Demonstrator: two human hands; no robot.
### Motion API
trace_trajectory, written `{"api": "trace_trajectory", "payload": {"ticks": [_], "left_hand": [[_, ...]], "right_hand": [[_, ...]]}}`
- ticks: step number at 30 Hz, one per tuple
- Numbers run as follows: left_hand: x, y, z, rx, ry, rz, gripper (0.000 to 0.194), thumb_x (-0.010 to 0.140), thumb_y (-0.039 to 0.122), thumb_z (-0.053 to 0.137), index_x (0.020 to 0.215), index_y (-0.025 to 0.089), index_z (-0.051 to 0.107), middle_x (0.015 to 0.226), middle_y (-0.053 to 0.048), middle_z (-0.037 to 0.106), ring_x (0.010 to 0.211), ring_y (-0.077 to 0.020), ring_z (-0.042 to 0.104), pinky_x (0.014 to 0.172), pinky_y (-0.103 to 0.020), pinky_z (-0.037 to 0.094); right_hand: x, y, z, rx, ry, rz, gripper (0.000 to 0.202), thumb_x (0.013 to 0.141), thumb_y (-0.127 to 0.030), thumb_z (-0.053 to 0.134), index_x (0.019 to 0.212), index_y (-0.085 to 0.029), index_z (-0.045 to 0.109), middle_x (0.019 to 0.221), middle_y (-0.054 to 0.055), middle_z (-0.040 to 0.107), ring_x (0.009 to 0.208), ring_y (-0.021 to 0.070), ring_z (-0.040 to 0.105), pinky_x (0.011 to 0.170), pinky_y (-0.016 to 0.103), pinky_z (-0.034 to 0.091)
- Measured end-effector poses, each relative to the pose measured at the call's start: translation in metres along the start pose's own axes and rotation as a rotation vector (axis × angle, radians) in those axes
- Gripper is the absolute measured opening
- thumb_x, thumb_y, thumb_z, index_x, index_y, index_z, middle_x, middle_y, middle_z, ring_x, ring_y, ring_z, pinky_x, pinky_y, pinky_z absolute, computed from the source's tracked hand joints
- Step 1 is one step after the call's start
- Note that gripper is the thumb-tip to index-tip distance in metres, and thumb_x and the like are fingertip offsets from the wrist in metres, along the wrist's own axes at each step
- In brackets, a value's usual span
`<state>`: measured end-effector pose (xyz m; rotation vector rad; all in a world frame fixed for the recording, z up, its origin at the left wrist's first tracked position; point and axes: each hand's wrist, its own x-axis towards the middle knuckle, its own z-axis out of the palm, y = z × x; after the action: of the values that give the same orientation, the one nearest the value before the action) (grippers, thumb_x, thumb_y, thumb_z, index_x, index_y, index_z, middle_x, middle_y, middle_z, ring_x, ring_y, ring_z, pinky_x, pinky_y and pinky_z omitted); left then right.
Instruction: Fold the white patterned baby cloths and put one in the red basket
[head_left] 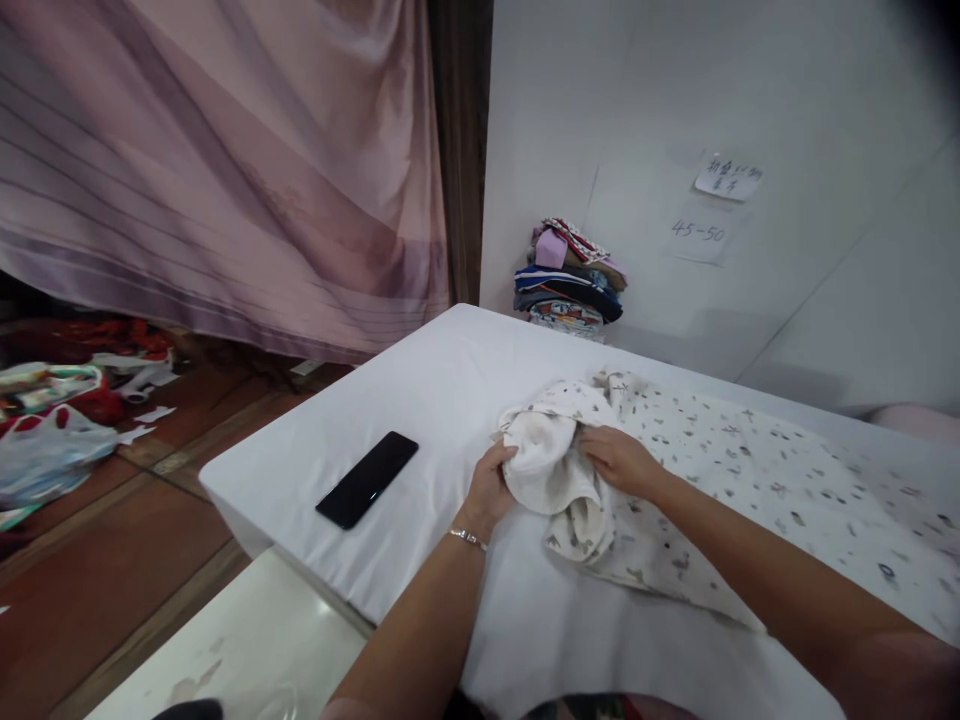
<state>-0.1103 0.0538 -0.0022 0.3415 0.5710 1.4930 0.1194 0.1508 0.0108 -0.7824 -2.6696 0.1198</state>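
Observation:
A white cloth with a small scattered print [712, 460] spreads over the right side of the white-covered table and bunches up in front of me. My left hand [491, 488] grips the left edge of the bunched part, its thumb on top. On the right of the bunch, my right hand [619, 460] has its fingers curled into the folds; the fingertips are partly hidden there. Between both hands the plain white underside is turned outward, and a rolled fold hangs toward me. The far right end of the cloth runs past my right forearm.
A black phone [367, 480] lies on the white table cover [450, 370] to the left. Folded clothes [570, 275] are stacked at the back by the wall, which carries paper notes [701, 230]. A pink curtain [300, 170] hangs behind; plastic bags [56, 450] are on the floor.

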Motion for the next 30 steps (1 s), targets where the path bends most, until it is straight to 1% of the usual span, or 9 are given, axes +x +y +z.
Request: {"api": "trace_trajectory", "payload": {"ticks": [5,9,12,14,17,19,24,26,30], "left_hand": [[0.001,0.001,-0.001,0.019,-0.014,0.001,0.028,0.056,0.018,0.065,0.084,0.013,0.065,0.079,-0.004,0.068,0.078,-0.0204,0.062,0.073,-0.029,0.046],[0.001,0.001,0.0,0.033,-0.025,0.006,0.025,0.055,0.018,0.065,0.08,0.014,0.064,0.074,-0.003,0.066,0.079,-0.0198,0.061,0.073,-0.028,0.045],[0.0,0.003,0.001,0.04,-0.024,0.017,0.026,0.054,0.017,0.066,0.08,0.014,0.063,0.075,-0.002,0.065,0.076,-0.018,0.06,0.07,-0.027,0.044],[-0.001,0.004,0.001,0.031,-0.012,0.031,0.024,0.053,0.017,0.065,0.076,0.014,0.062,0.074,-0.001,0.064,0.072,-0.016,0.058,0.067,-0.026,0.044],[-0.002,0.005,0.002,0.017,0.012,0.042,0.018,0.05,0.016,0.065,0.067,0.015,0.058,0.066,0.001,0.059,0.063,-0.0117,0.053,0.061,-0.023,0.04],[-0.001,0.006,0.002,0.028,0.029,0.06,0.016,0.049,0.016,0.065,0.061,0.016,0.054,0.061,0.003,0.055,0.058,-0.0098,0.049,0.057,-0.022,0.038],[-0.003,0.008,-0.001,0.39,0.121,0.364,0.03,0.05,0.021,0.067,0.044,0.017,0.037,0.048,0.006,0.035,0.051,-0.0066,0.035,0.052,-0.021,0.029],[-0.007,0.008,-0.003,0.659,0.152,0.47,0.034,0.053,0.025,0.068,0.042,0.017,0.037,0.044,0.007,0.026,0.048,-0.0058,0.027,0.049,-0.022,0.024],[-0.017,0.004,-0.004,0.974,0.096,0.475,0.037,0.064,0.033,0.064,0.043,0.018,0.038,0.042,0.007,0.019,0.043,-0.0055,0.02,0.047,-0.025,0.013]], "right_hand": [[0.033,-0.001,0.013,-0.369,-0.12,0.264,0.035,0.085,-0.01,0.042,0.114,-0.014,0.06,0.118,0.015,0.058,0.11,0.0265,0.05,0.089,0.039,0.043],[0.055,0.01,0.007,-0.324,-0.181,0.415,0.025,0.082,-0.005,0.044,0.096,-0.011,0.064,0.104,0.017,0.062,0.102,0.0266,0.054,0.083,0.036,0.043],[0.07,0.018,-0.01,-0.252,-0.186,0.407,0.017,0.085,-0.016,0.048,0.086,-0.015,0.065,0.093,0.011,0.066,0.093,0.0226,0.059,0.08,0.031,0.044],[0.079,0.025,-0.027,-0.054,-0.047,0.443,0.022,0.089,-0.03,0.046,0.085,-0.017,0.063,0.088,0.006,0.067,0.087,0.0197,0.06,0.076,0.029,0.046],[0.089,0.035,-0.054,0.597,0.393,0.596,0.03,0.088,-0.045,0.043,0.086,-0.02,0.06,0.08,0.002,0.066,0.076,0.0178,0.062,0.069,0.029,0.049],[0.089,0.038,-0.065,0.979,0.542,0.716,0.027,0.083,-0.046,0.05,0.085,-0.02,0.059,0.077,0.001,0.066,0.071,0.0175,0.062,0.067,0.03,0.051],[0.072,0.023,-0.064,1.257,0.375,0.84,0.029,0.077,-0.046,0.059,0.086,-0.019,0.061,0.078,0.006,0.068,0.071,0.0206,0.064,0.066,0.033,0.054],[0.066,0.011,-0.06,1.237,0.341,0.79,0.035,0.078,-0.05,0.056,0.093,-0.018,0.061,0.083,0.007,0.069,0.075,0.0217,0.065,0.068,0.034,0.054],[0.06,-0.012,-0.058,0.982,0.102,0.665,0.048,0.067,-0.043,0.069,0.108,-0.02,0.061,0.102,0.009,0.067,0.087,0.0224,0.064,0.074,0.034,0.052]]}}
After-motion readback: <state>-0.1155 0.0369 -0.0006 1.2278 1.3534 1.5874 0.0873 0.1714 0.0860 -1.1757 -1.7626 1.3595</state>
